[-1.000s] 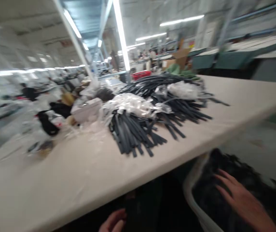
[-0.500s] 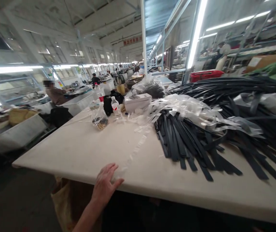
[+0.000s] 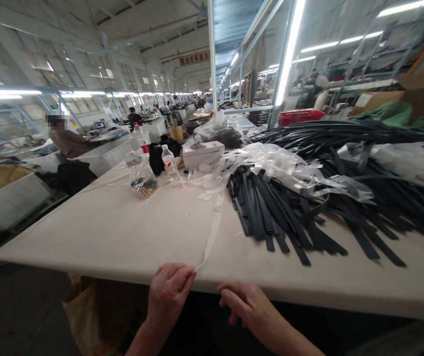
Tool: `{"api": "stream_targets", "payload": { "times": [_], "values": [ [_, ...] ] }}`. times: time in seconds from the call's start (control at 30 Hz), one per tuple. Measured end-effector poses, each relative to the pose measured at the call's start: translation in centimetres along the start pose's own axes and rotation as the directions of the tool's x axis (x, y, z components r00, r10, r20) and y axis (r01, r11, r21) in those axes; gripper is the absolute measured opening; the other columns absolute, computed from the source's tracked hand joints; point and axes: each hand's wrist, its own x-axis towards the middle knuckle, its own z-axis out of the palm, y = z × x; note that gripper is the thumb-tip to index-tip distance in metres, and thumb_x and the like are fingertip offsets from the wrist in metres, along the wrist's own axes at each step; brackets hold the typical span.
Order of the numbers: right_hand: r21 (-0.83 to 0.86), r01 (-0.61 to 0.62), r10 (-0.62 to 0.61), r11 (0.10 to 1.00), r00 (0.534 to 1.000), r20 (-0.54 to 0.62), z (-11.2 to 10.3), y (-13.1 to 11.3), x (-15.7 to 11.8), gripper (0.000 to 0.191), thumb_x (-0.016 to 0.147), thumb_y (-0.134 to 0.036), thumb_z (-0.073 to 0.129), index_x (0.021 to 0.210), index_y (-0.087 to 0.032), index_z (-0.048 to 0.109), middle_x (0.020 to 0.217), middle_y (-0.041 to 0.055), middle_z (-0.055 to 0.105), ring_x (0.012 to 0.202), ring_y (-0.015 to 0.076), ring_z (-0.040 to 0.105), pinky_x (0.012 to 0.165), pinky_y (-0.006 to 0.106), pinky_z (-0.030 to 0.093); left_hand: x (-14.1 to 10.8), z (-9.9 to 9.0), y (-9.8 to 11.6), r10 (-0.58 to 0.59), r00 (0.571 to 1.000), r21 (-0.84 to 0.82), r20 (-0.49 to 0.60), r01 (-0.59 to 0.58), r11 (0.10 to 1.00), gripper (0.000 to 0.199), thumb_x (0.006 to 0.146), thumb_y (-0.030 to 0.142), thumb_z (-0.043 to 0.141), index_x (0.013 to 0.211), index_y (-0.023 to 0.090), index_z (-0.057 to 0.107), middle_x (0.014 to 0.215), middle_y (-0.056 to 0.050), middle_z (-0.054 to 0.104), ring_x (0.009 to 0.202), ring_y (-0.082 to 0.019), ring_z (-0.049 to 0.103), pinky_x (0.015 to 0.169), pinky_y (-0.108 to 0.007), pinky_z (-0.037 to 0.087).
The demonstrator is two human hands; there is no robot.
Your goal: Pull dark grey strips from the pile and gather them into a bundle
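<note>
At the near edge of the cream table (image 3: pixel 123 237), my left hand (image 3: pixel 169 294) pinches the end of a clear plastic strip (image 3: pixel 212 232) that runs back across the tabletop toward a heap of crumpled clear plastic (image 3: pixel 267 163). Just to its right, at the table edge, my right hand (image 3: pixel 251 309) has its fingers curled and holds nothing that I can see. A big pile of flat black straps (image 3: pixel 293 207) lies right of the strip, fanning toward me.
A small bag of brown bits (image 3: pixel 143 183), a water bottle (image 3: pixel 169 160), a white box (image 3: pixel 202 153) and a black bag (image 3: pixel 156 155) stand farther back. A seated person (image 3: pixel 67 141) works at the left. A red crate (image 3: pixel 301 117) sits behind the straps.
My left hand went from lying flat on the table edge to pinching the plastic strip's end. My right hand came up into view beside it. The view shifted slightly left.
</note>
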Motion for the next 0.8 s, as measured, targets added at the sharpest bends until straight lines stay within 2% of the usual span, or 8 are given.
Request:
{"api": "stream_targets", "payload": {
  "times": [0.1, 0.2, 0.3, 0.4, 0.47, 0.53, 0.67, 0.8],
  "values": [
    [0.091, -0.066, 0.065, 0.994, 0.998, 0.011, 1.2, -1.4, 4.1, 0.047, 0.090, -0.054, 0.044, 0.074, -0.015, 0.065, 0.068, 0.0004, 0.066, 0.039, 0.0064, 0.051, 0.037, 0.019, 0.032, 0.2, 0.0, 1.5, 0.037, 0.999, -0.013, 0.025, -0.037, 0.999, 0.011, 0.089, 0.024, 0.059, 0.089, 0.023, 0.071, 0.078, 0.000, 0.075, 0.073, -0.015, 0.069, 0.076, -0.029, 0.052],
    [0.109, -0.093, 0.096, 0.990, 0.995, -0.023, 1.1, -1.6, 6.4, 0.031, 0.085, -0.041, 0.052, 0.072, -0.015, 0.065, 0.050, -0.0056, 0.053, 0.036, 0.0059, 0.042, 0.036, 0.019, 0.028, -0.2, 0.2, 2.5, 0.043, 0.998, -0.093, 0.041, -0.039, 0.995, 0.012, 0.088, 0.023, 0.059, 0.090, 0.024, 0.071, 0.079, -0.001, 0.076, 0.074, -0.015, 0.069, 0.076, -0.029, 0.052],
    [0.102, -0.069, 0.074, 0.992, 0.996, -0.050, 0.3, -1.6, 6.8, 0.016, 0.077, -0.028, 0.057, 0.069, -0.016, 0.064, 0.045, -0.0082, 0.047, 0.039, 0.0072, 0.040, 0.039, 0.020, 0.028, -0.8, 0.3, 2.9, -0.158, 0.983, -0.301, 0.098, 0.180, 0.937, 0.020, 0.082, 0.036, 0.067, 0.098, 0.023, 0.071, 0.087, -0.003, 0.076, 0.077, -0.017, 0.070, 0.076, -0.030, 0.054],
    [0.061, -0.004, 0.007, 0.998, 0.999, -0.052, -0.8, -1.7, 6.4, 0.019, 0.077, -0.031, 0.057, 0.065, -0.018, 0.063, 0.050, -0.0071, 0.050, 0.046, 0.0088, 0.045, 0.045, 0.022, 0.034, -0.9, 0.6, 2.9, -0.376, 0.841, -0.554, 0.389, 0.540, 0.634, 0.051, 0.082, 0.057, 0.057, 0.116, 0.019, 0.066, 0.097, -0.007, 0.076, 0.078, -0.019, 0.070, 0.076, -0.033, 0.056],
    [0.012, 0.040, -0.040, 0.999, 0.998, -0.047, -1.3, -1.8, 6.2, 0.020, 0.078, -0.031, 0.057, 0.062, -0.019, 0.062, 0.050, -0.0070, 0.050, 0.049, 0.0096, 0.048, 0.049, 0.023, 0.036, -0.4, 0.9, 2.9, -0.339, 0.726, -0.617, 0.599, 0.688, 0.382, 0.062, 0.083, 0.063, 0.050, 0.120, 0.016, 0.064, 0.097, -0.009, 0.076, 0.079, -0.021, 0.070, 0.079, -0.035, 0.055],
    [-0.048, 0.074, -0.076, 0.996, 0.996, -0.047, -1.5, -1.8, 6.1, 0.022, 0.079, -0.030, 0.057, 0.061, -0.019, 0.062, 0.050, -0.0070, 0.049, 0.049, 0.0100, 0.049, 0.051, 0.024, 0.036, 0.2, 1.3, 3.2, -0.233, 0.644, -0.608, 0.729, 0.765, 0.213, 0.059, 0.081, 0.061, 0.056, 0.112, 0.013, 0.069, 0.090, -0.008, 0.077, 0.076, -0.020, 0.069, 0.078, -0.034, 0.054],
    [-0.201, 0.125, -0.144, 0.972, 0.986, -0.087, -1.1, -2.0, 5.9, 0.025, 0.081, -0.029, 0.058, 0.058, -0.019, 0.061, 0.049, -0.0070, 0.047, 0.051, 0.0100, 0.045, 0.052, 0.025, 0.031, 0.8, 2.6, 4.7, -0.152, 0.560, -0.544, 0.814, 0.828, 0.137, 0.033, 0.077, 0.045, 0.069, 0.081, 0.013, 0.076, 0.071, -0.003, 0.075, 0.066, -0.014, 0.063, 0.069, -0.026, 0.049],
    [-0.353, 0.154, -0.211, 0.923, 0.969, -0.128, -0.9, -1.9, 5.6, 0.026, 0.079, -0.027, 0.062, 0.054, -0.019, 0.063, 0.046, -0.0072, 0.047, 0.050, 0.0098, 0.042, 0.050, 0.026, 0.028, 0.8, 4.7, 4.1, -0.083, 0.479, -0.481, 0.874, 0.877, -0.010, 0.038, 0.066, 0.049, 0.079, 0.075, 0.012, 0.077, 0.065, -0.004, 0.075, 0.057, -0.011, 0.062, 0.059, -0.023, 0.050]
  ]
}}
